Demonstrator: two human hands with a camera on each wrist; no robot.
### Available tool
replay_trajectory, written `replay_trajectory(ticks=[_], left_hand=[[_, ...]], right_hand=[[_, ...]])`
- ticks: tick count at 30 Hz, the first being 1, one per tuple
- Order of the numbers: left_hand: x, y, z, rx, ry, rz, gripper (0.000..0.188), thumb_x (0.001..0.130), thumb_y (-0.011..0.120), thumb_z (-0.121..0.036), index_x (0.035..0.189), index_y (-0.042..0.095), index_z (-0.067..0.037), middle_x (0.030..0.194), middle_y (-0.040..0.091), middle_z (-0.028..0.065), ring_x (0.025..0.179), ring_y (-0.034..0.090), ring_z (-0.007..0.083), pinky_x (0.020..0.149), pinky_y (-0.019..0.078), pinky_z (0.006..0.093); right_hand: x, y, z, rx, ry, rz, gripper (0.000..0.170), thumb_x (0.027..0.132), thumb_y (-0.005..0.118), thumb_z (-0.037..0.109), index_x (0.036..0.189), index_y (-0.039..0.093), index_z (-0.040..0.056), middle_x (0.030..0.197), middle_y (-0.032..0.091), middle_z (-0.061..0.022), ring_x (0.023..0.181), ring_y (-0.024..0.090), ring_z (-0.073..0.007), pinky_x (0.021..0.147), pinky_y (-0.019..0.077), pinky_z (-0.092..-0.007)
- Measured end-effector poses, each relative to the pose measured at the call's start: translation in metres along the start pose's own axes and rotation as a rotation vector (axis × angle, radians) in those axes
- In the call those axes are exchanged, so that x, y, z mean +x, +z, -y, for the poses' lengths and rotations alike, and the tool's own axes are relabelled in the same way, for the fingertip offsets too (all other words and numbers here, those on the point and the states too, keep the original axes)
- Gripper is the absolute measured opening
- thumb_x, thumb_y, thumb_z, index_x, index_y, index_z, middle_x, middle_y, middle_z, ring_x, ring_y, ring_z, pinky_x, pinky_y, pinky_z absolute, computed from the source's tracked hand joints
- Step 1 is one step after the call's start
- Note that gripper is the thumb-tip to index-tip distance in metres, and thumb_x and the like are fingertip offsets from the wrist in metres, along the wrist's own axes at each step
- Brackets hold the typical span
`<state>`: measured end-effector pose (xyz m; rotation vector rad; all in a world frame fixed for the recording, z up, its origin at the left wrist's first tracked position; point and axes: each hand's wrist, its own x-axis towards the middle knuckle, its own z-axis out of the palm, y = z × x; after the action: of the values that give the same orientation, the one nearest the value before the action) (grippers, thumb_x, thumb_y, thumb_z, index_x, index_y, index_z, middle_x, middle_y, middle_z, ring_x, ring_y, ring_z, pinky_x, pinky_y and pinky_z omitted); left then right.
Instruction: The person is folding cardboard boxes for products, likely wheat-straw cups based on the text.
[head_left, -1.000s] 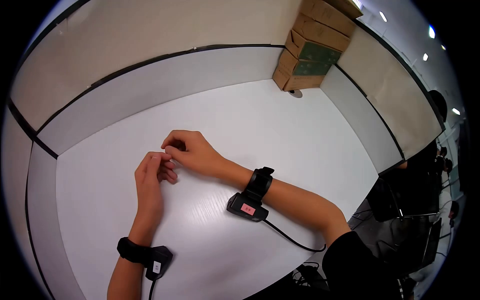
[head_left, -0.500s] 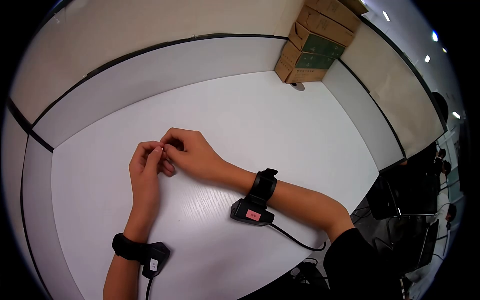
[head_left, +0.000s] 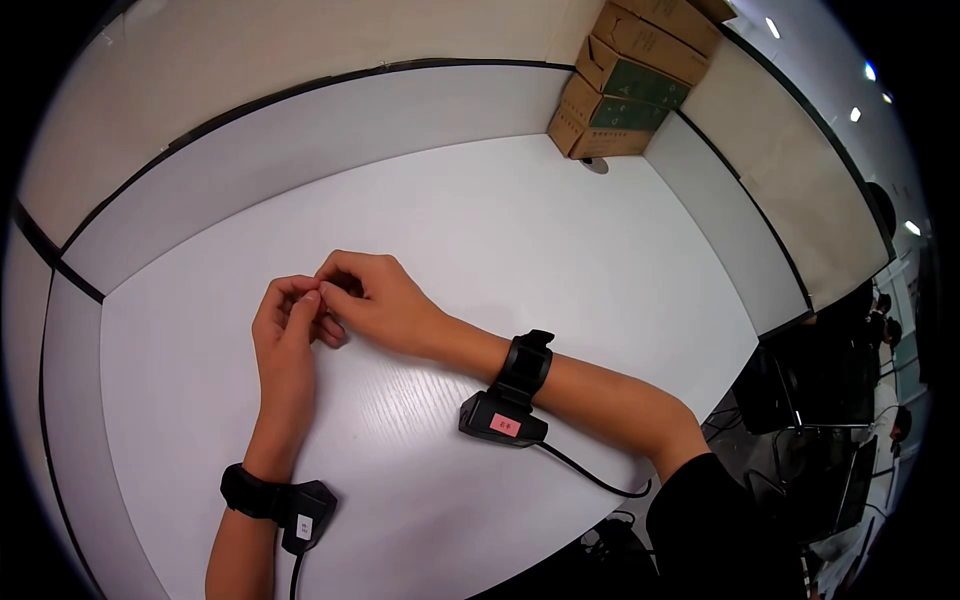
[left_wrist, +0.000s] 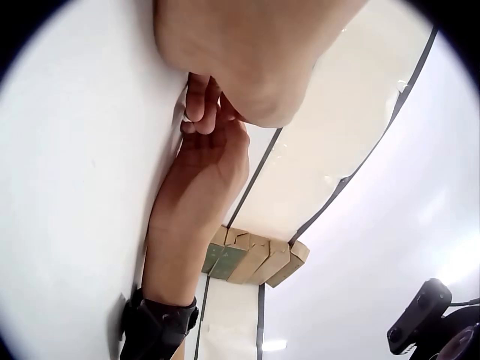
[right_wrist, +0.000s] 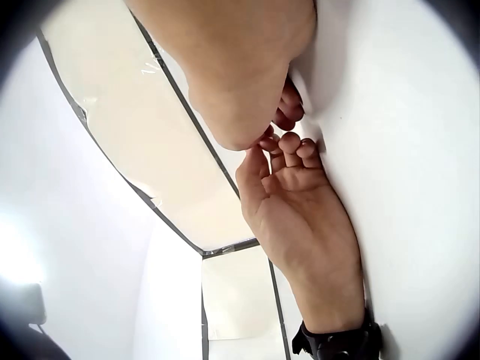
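Observation:
My left hand and right hand meet at their fingertips, low over the white table. On each hand, thumb and forefinger come together at the meeting point, with the other fingers curled. The right wrist view shows the left palm turned toward the camera, thumb tip right at the right hand's fingertips. In the left wrist view the right hand reaches up to the left fingers. The fingers cover the spot between the tips; I cannot tell whether something small is pinched there.
A stack of cardboard boxes stands in the far right corner, beside a round cable hole. Low partitions border the table. Both wrists wear black camera straps with cables. Chairs and people are off to the right.
The left hand has moved up and left, and its thumb has closed in against the right fingertips. A tiny pale spot visible between the tips half a second ago is now hidden.

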<state>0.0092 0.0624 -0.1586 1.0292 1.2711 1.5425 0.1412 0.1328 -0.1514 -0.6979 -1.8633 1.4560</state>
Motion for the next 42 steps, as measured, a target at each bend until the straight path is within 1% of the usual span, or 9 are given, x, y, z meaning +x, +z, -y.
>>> replay_trajectory(ticks=[19,23,24,26,32,35,38,39,42], left_hand=[[-0.001,0.0,-0.001,-0.005,-0.016,-0.01,0.013,0.096,0.049,-0.01,0.101,0.056,0.0,0.079,0.058,0.007,0.063,0.056,0.013,0.059,0.0466,0.0267],[-0.001,0.0,-0.001,0.014,-0.003,0.004,0.012,0.096,0.049,-0.008,0.1,0.056,0.001,0.079,0.058,0.0068,0.063,0.056,0.0127,0.059,0.0462,0.0263],[-0.001,0.0,0.0,0.015,0.003,0.011,0.011,0.096,0.049,-0.008,0.1,0.055,0.001,0.079,0.058,0.0066,0.063,0.056,0.0125,0.059,0.0462,0.0261],[-0.001,0.001,-0.002,0.012,-0.001,0.01,0.012,0.096,0.049,-0.008,0.101,0.055,0.001,0.079,0.058,0.0065,0.063,0.056,0.0124,0.059,0.0463,0.0261],[-0.001,0.0,0.0,0.003,0.0,0.023,0.011,0.097,0.049,-0.009,0.101,0.055,0.0,0.081,0.058,0.0065,0.063,0.056,0.012,0.06,0.0469,0.0261],[-0.001,-0.001,0.001,0.003,0.009,0.02,0.011,0.097,0.049,-0.008,0.101,0.055,0.0,0.081,0.058,0.0064,0.063,0.056,0.0119,0.059,0.0469,0.0261],[-0.001,-0.001,0.0,0.007,-0.001,0.021,0.011,0.097,0.049,-0.008,0.101,0.055,0.001,0.08,0.058,0.0066,0.062,0.056,0.012,0.059,0.047,0.0264],[-0.001,-0.001,-0.001,-0.008,0.005,0.03,0.011,0.097,0.049,-0.008,0.101,0.055,0.001,0.079,0.058,0.0067,0.063,0.056,0.0121,0.059,0.047,0.0265],[-0.002,-0.001,-0.001,0.019,-0.004,0.021,0.011,0.097,0.049,-0.008,0.101,0.055,0.0,0.079,0.058,0.0067,0.063,0.056,0.0121,0.059,0.047,0.0264]], right_hand=[[-0.001,0.0,0.007,-0.006,0.054,0.017,0.017,0.094,0.053,0.011,0.096,0.061,-0.0041,0.075,0.065,-0.0064,0.069,0.057,-0.01,0.066,0.0468,-0.0271],[0.0,0.001,0.0,-0.001,0.014,0.009,0.017,0.094,0.052,0.01,0.095,0.061,-0.004,0.074,0.064,-0.006,0.068,0.057,-0.01,0.065,0.0466,-0.0271],[0.001,0.003,-0.004,-0.03,-0.078,-0.039,0.016,0.092,0.051,0.008,0.093,0.061,-0.0052,0.068,0.065,-0.009,0.06,0.06,-0.0134,0.058,0.048,-0.0283],[0.0,0.003,-0.003,0.022,-0.031,-0.017,0.016,0.092,0.051,0.008,0.093,0.061,-0.0049,0.069,0.065,-0.0092,0.061,0.06,-0.0136,0.059,0.0482,-0.0288],[0.0,0.002,-0.003,-0.001,-0.056,-0.02,0.016,0.092,0.051,0.008,0.092,0.061,-0.0047,0.069,0.065,-0.0085,0.06,0.06,-0.0136,0.059,0.0481,-0.0286],[-0.001,0.001,0.0,-0.011,0.001,0.008,0.017,0.095,0.051,0.009,0.097,0.062,-0.0036,0.076,0.065,-0.0059,0.068,0.057,-0.0095,0.065,0.0463,-0.0262],[0.0,0.002,-0.002,-0.018,-0.014,0.001,0.017,0.096,0.05,0.009,0.096,0.061,-0.0037,0.074,0.064,-0.0058,0.067,0.057,-0.0094,0.063,0.046,-0.0261],[-0.001,0.002,-0.004,0.059,0.001,0.024,0.016,0.096,0.049,0.009,0.096,0.061,-0.0034,0.072,0.063,-0.0053,0.066,0.056,-0.0094,0.063,0.0458,-0.026],[0.0,0.003,-0.006,0.061,-0.044,0.001,0.016,0.093,0.051,0.008,0.093,0.061,-0.0042,0.07,0.065,-0.0081,0.061,0.06,-0.0128,0.059,0.0479,-0.0285]])
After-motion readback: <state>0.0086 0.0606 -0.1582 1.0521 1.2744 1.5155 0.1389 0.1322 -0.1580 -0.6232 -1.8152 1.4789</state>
